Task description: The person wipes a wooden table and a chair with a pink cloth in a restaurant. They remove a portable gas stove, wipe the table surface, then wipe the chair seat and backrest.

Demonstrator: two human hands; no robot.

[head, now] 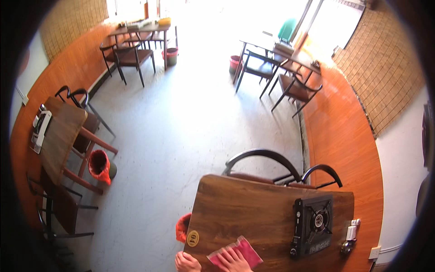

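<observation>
My right hand (234,260) lies flat on a folded pink cloth (249,251), pressing it to the top of a dark brown wooden table (238,207). The cloth has a pale edge along its upper left side. At the table's left edge, my left hand (187,262) is curled, and I cannot tell whether it grips the edge. Just above that hand is a round gold number sticker (193,238). Farther right on the tabletop sits a black portable gas stove (312,226) with one burner.
Small containers (351,233) stand by the right wall. Black curved-back chairs (261,156) are tucked at the table's far side. A red-lined bin (182,227) stands beyond its left edge. Another table (64,125) and bin (100,166) are at left; more tables and chairs (134,57) stand near the bright doorway.
</observation>
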